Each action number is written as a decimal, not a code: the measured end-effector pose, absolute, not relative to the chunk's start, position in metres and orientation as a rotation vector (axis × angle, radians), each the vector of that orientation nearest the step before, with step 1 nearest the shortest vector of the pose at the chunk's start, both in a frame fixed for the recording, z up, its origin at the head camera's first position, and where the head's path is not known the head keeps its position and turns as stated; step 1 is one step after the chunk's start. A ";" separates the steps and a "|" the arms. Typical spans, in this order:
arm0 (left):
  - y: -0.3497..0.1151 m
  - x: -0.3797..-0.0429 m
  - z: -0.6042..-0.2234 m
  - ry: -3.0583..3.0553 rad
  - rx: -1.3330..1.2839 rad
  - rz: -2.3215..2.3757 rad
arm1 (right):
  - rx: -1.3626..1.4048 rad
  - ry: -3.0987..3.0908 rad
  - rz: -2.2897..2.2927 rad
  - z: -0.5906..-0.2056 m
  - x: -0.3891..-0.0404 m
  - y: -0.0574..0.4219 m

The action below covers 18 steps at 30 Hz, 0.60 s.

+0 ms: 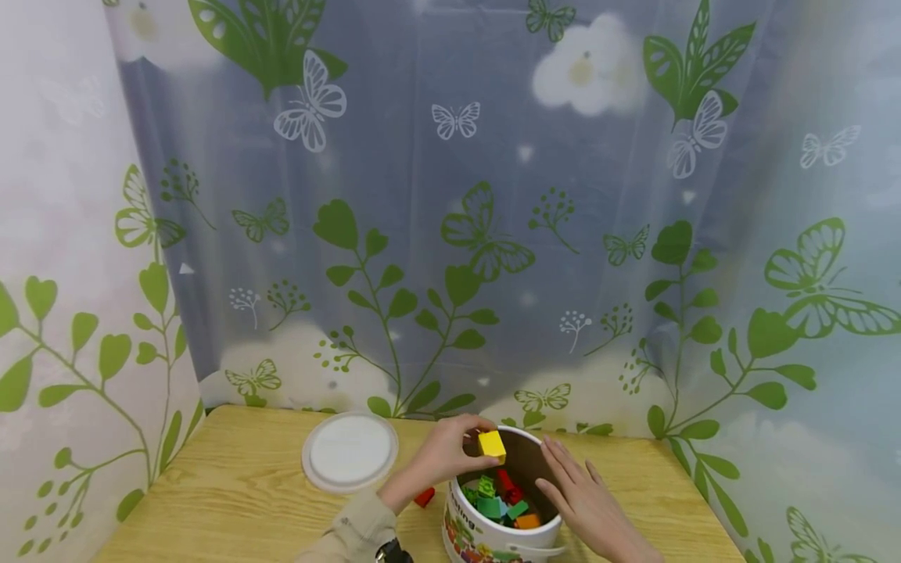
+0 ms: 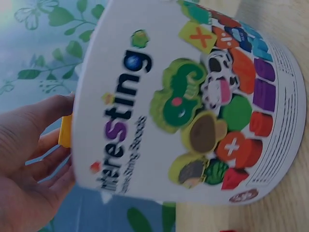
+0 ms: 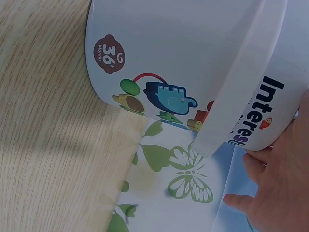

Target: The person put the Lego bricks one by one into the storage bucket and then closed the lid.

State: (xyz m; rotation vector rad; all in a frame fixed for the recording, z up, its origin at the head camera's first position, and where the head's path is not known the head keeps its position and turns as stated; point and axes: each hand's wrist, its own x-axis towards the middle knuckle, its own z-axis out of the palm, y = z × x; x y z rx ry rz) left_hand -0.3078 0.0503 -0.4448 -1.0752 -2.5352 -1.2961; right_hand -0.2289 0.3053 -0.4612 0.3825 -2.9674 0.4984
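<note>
A white printed bucket (image 1: 517, 538) stands on the table with coloured blocks (image 1: 489, 507) inside, mostly green, red and orange. My left hand (image 1: 446, 450) pinches a yellow block (image 1: 491, 446) between thumb and fingers over the bucket's opening. The left wrist view shows an edge of that yellow block (image 2: 65, 131) beside the bucket's rim, the rest hidden. On the bucket's right side, my right hand (image 1: 587, 500) lies against the rim with its fingers extended. Part of the right hand (image 3: 282, 179) also appears past the bucket's printed wall (image 3: 145, 38) in the right wrist view.
A round white lid (image 1: 352, 452) lies on the wooden table (image 1: 232, 485) to the left. One red block (image 1: 425, 496) sits on the table just left of the bucket. The bucket's white handle (image 3: 241, 82) hangs down its side. A patterned curtain (image 1: 394, 156) surrounds the table.
</note>
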 end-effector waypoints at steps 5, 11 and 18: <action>0.064 -0.309 -0.451 -2.617 -1.077 -1.143 | 0.382 -2.971 0.498 -0.461 -0.230 0.305; 0.071 -0.309 -0.454 -2.637 -1.085 -1.070 | 0.389 -2.973 0.493 -0.461 -0.230 0.305; 0.072 -0.306 -0.453 -2.638 -1.105 -1.101 | 0.394 -2.960 0.493 -0.462 -0.230 0.306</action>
